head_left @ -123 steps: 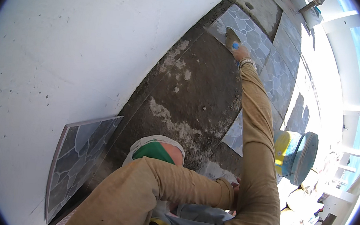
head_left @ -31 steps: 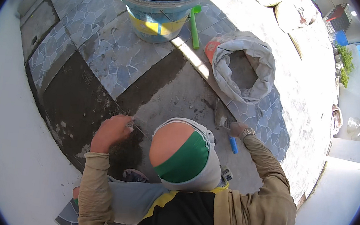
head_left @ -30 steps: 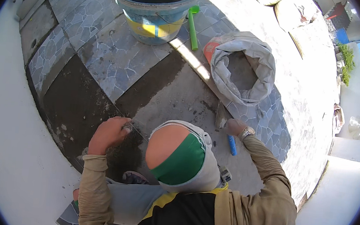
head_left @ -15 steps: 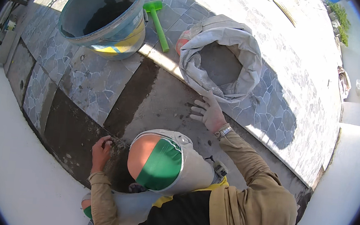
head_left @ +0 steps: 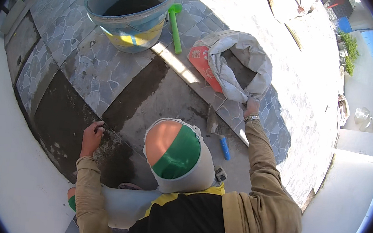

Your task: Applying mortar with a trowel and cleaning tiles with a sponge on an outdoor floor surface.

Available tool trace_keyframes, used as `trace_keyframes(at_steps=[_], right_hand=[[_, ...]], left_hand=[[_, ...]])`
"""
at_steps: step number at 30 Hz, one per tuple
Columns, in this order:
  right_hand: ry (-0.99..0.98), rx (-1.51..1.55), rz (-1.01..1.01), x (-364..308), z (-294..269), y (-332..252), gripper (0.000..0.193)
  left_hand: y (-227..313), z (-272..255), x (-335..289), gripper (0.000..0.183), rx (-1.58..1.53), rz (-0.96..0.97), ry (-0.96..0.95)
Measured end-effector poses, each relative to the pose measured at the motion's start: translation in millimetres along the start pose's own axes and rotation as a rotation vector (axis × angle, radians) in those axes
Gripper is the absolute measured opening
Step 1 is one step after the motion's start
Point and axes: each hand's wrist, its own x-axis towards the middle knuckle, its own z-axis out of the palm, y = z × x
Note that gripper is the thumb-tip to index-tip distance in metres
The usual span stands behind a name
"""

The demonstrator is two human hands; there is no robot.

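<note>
Stone-patterned tiles (head_left: 96, 69) surround bare mortar, where the left hand (head_left: 92, 134) rests clenched; the right hand (head_left: 251, 107) grasps the sack (head_left: 240, 68) rim.

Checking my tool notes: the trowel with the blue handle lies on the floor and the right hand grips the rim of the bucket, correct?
Not quite. In the head view the right hand grips the open grey sack, not the bucket. The trowel does lie on the floor.

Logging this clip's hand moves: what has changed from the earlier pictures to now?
The right hand let go of the blue-handled trowel, which now lies on the floor, and reached forward to grip the open sack's edge. The left hand stayed on the dark mortar patch. Bucket and green-handled tool stand as before.
</note>
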Motion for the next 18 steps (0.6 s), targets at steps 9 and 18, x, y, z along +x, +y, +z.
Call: trace_keyframes(at_steps=[9, 18], right_hand=[[0.2, -0.166, -0.034, 47, -95, -63, 0.023], [0.141, -0.858, -0.794, -29, -81, -267, 0.028]], left_hand=[[-2, -39, -29, 0.031, 0.074, -0.009, 0.061], [18, -15, -18, 0.032, 0.167, 0.067, 0.037]])
